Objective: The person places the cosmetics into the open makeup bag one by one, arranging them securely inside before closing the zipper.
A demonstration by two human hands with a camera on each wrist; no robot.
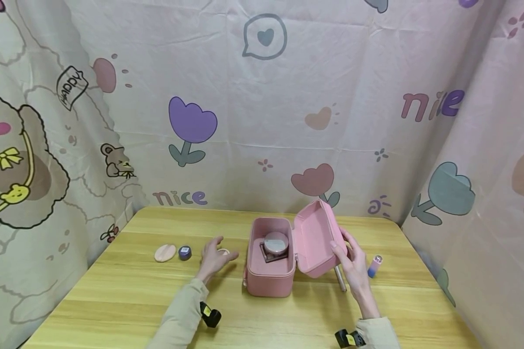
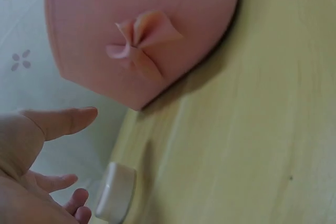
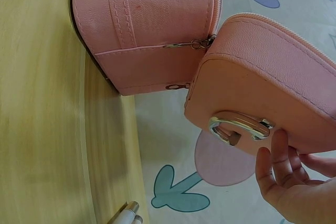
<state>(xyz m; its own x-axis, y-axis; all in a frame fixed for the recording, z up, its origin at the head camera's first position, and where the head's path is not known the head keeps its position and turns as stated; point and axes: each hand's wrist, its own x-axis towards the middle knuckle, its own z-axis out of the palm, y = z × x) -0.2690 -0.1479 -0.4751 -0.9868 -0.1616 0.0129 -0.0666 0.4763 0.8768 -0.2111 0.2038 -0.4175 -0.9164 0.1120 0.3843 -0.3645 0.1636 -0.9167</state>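
Observation:
A pink cosmetic case (image 1: 270, 286) stands on the table with its lid (image 1: 316, 237) swung out to the right. Inside lie a round compact (image 1: 276, 243) and, partly hidden beneath it, a dark square-edged palette (image 1: 266, 254). My right hand (image 1: 353, 259) grips the lid's edge, thumb on the rim and fingers behind, near the carrying handle (image 3: 239, 123). Left of the case, my left hand (image 1: 214, 258) is spread with nothing in it. A small white round jar (image 2: 116, 192) stands beside its fingers; the head view shows it partly covered. A bow (image 2: 142, 43) decorates the case's side.
On the left lie a pale powder puff (image 1: 165, 253) and a small jar with a dark blue lid (image 1: 185, 252). To the right are a slim silver tube (image 1: 340, 278) and a pink-and-blue tube (image 1: 374, 266). A printed curtain (image 1: 244, 121) hangs behind the wooden table (image 1: 253, 325).

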